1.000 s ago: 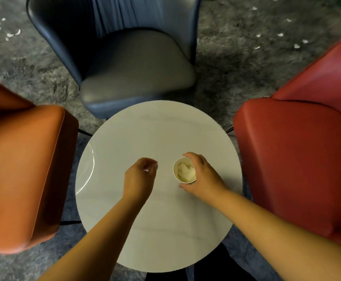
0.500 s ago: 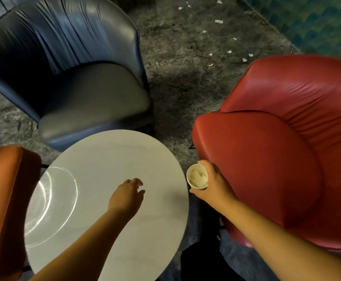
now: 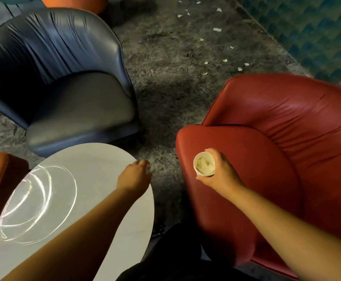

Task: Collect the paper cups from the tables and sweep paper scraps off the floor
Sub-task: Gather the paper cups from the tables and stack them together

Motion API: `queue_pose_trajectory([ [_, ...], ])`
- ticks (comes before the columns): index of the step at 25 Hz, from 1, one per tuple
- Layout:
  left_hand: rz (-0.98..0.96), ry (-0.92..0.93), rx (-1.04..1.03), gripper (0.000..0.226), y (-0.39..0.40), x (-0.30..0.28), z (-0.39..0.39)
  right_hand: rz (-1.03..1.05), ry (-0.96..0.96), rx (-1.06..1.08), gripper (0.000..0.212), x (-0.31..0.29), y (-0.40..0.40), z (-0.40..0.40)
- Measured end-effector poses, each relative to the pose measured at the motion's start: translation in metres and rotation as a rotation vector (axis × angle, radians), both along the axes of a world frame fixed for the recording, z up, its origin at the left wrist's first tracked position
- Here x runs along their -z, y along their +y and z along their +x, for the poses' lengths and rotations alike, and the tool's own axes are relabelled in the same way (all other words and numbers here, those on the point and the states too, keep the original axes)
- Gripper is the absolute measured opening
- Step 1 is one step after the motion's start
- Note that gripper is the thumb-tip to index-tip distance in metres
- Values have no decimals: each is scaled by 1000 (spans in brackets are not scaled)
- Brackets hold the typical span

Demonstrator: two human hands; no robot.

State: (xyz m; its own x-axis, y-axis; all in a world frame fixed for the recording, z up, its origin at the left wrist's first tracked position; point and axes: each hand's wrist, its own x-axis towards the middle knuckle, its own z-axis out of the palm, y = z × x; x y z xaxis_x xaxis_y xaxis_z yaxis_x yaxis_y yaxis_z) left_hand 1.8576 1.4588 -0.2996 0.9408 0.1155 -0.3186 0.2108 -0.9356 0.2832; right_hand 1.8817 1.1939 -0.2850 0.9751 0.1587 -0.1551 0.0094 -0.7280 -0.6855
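The right hand (image 3: 220, 175) grips the paper cup (image 3: 204, 166), scraps inside, now over the red chair (image 3: 277, 159) at centre right; half a second ago it was just beside the round table (image 3: 74, 199), lower left. The left hand (image 3: 134, 177), fingers loosely curled and holding nothing, has drifted to the table's edge. Paper scraps (image 3: 216, 29) dot the floor, upper right

no legible text, labels, brands, numbers or signs, paper cup (image 3: 204, 166) plain white, chairs and table unmarked
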Motion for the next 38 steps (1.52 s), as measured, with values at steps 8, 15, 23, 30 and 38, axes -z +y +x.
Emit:
queue_pose_trajectory([
  [8,80,66,133,46,-29,3,124,17,-23,101,92,-6,-29,102],
  [15,145,155,257,33,-31,15,283,28,-40,186,92,-8,-23,233],
  [23,163,172,427,38,-49,-5,402,12,-29,288,91,-13,-28,316],
  [30,170,55,434,39,-39,-25,420,-2,-105,265,86,-17,-19,327],
  [38,160,26,422,40,19,-28,508,-12,-47,239,88,-6,34,422],
])
